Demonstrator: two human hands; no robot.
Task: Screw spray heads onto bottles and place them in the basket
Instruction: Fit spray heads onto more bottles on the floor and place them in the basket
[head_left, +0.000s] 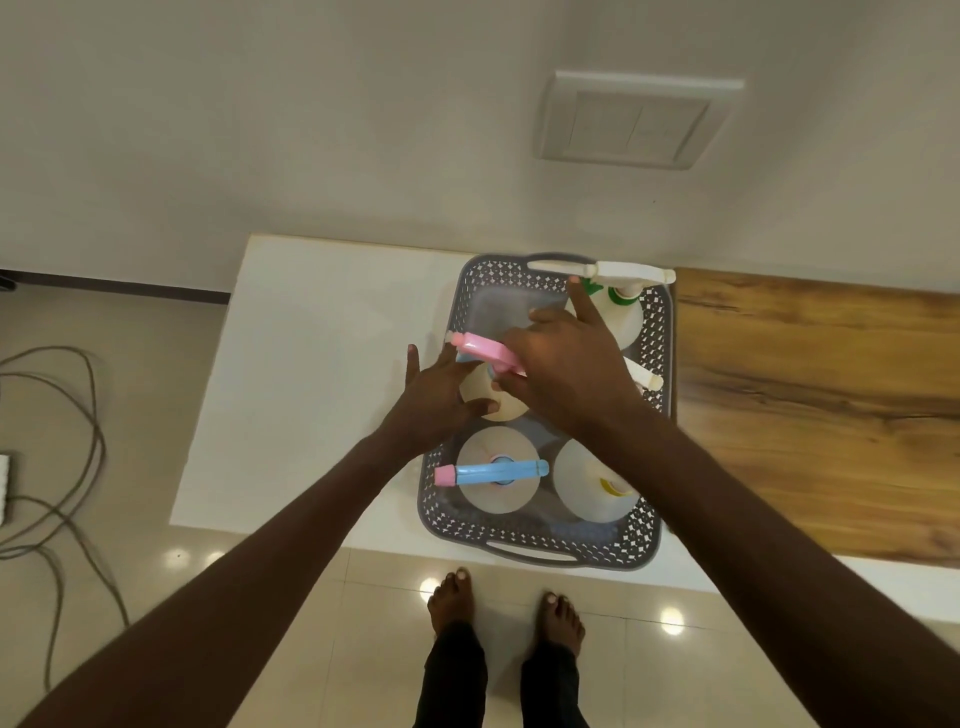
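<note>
A grey perforated basket (655, 332) stands on the white table (311, 374). Over its left side both hands hold a white bottle (501, 408) with a pink spray head (483, 347). My left hand (436, 395) grips the bottle's body from the left. My right hand (566, 364) covers the bottle's neck and the back of the pink head, index finger stretched out. Inside the basket stand a bottle with a blue and pink head (493, 472), a bottle with a yellow collar (592, 483) and a bottle with a white and green head (618, 291).
A wooden surface (815, 395) adjoins the table on the right. Grey cables (67, 457) lie on the tiled floor at left. My bare feet (504, 603) stand at the table's near edge. A wall with a switch plate (639, 122) rises behind.
</note>
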